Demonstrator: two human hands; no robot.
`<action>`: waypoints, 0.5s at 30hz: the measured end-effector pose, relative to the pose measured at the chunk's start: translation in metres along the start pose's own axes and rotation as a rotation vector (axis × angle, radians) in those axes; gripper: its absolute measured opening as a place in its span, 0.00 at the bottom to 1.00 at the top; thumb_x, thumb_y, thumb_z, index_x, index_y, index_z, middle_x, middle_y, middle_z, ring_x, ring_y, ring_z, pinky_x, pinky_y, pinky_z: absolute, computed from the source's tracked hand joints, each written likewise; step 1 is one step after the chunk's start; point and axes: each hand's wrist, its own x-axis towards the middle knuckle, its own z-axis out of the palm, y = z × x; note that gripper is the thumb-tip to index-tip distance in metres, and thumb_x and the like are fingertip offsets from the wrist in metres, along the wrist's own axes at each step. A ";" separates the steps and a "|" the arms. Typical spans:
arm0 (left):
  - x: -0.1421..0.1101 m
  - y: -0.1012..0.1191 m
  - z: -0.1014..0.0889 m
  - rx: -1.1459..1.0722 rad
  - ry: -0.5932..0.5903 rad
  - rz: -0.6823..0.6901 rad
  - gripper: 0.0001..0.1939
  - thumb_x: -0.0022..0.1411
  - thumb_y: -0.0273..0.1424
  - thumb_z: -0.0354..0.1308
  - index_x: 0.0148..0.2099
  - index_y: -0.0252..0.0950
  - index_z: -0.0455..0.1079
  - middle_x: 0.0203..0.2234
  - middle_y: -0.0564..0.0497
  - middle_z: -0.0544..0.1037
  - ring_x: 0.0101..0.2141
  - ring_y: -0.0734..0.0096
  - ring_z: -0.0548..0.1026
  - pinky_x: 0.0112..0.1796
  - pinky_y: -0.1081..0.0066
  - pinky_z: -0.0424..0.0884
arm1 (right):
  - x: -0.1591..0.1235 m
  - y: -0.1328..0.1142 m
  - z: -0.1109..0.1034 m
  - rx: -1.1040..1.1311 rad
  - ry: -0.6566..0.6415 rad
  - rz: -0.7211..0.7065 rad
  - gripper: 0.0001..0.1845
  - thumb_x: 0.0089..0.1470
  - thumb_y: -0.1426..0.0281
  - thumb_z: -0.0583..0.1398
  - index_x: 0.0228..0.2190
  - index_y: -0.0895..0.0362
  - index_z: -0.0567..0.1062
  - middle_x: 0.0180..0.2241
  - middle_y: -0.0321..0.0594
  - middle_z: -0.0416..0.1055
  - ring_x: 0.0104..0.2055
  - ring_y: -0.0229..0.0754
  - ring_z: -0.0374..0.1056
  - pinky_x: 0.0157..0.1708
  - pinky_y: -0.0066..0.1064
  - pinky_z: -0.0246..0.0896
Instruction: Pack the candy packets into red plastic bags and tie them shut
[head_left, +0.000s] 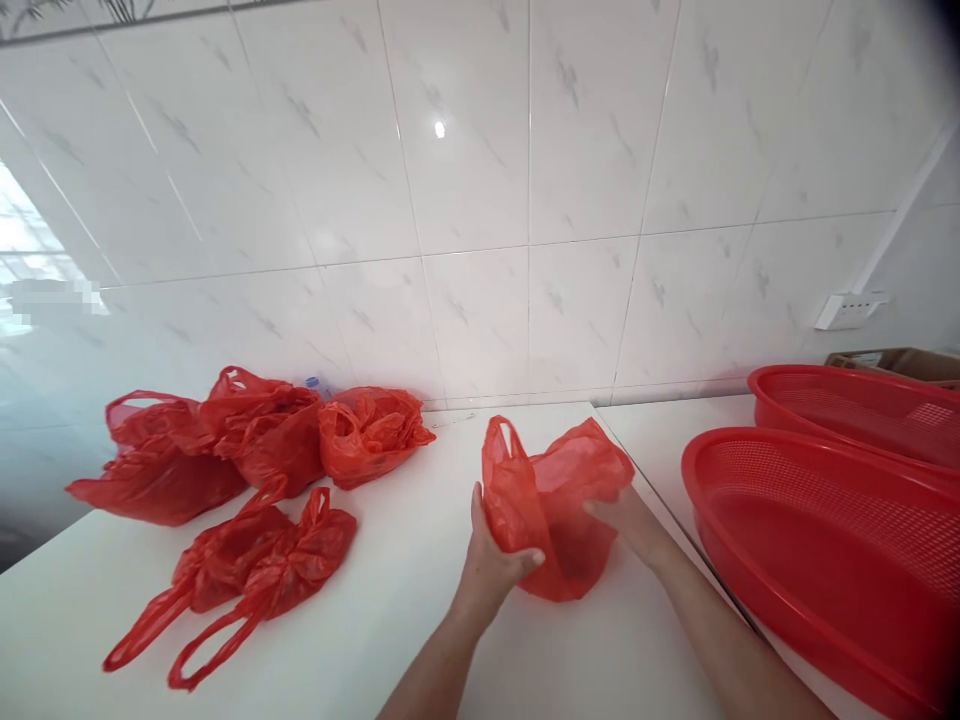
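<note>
A thin red plastic carrier bag (559, 540) stands on the white table in front of me, its mouth partly spread and one loop handle sticking up. My left hand (495, 560) grips the bag's left side, with the thumb across the front and the fingers behind it. At the bag's right side is my right hand (619, 515), reaching among the folds of the film. Its fingers are blurred and partly covered, so their grip is unclear. Some darker contents seem to show through the bag's lower part, but I cannot make them out.
Several filled red bags (277, 440) sit at the table's left, one with long handles (217, 640) trailing forward. Two large red plastic baskets (817, 580) stand on the right, beyond a seam. Behind runs a tiled wall (480, 320) with a power socket (847, 311).
</note>
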 end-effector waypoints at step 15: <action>0.053 -0.011 -0.012 -0.430 0.089 -0.234 0.18 0.52 0.42 0.61 0.41 0.37 0.68 0.41 0.46 0.77 0.40 0.59 0.76 0.40 0.63 0.72 | 0.000 0.035 0.001 0.599 0.013 0.438 0.15 0.48 0.58 0.61 0.35 0.55 0.73 0.38 0.43 0.75 0.42 0.49 0.71 0.41 0.39 0.67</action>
